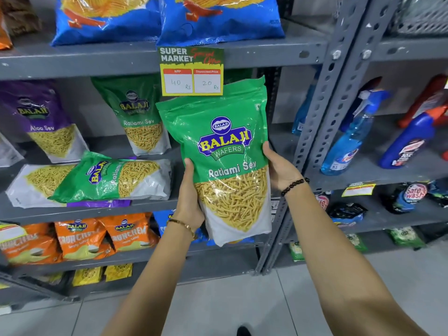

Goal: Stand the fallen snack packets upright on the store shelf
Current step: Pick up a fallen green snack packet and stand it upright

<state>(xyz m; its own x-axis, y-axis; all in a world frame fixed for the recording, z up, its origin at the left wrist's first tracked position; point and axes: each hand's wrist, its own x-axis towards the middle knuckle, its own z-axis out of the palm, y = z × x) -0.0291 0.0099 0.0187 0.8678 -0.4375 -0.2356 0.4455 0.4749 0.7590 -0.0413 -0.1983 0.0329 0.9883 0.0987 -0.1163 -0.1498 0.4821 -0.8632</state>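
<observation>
Green sev packet (225, 151) upright between both hands

Both forearms are bare to the lower edge of the view, with no sleeves visible. The left hand (191, 202) has a thin gold-coloured bracelet (183, 225) at its wrist. The right hand (282, 169) has a bracelet of small round black beads (294, 186) sitting close around its wrist.

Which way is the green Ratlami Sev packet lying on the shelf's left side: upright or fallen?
Fallen. The green Ratlami Sev packet lies on its side, its logo sideways, atop other flat packets.
</observation>
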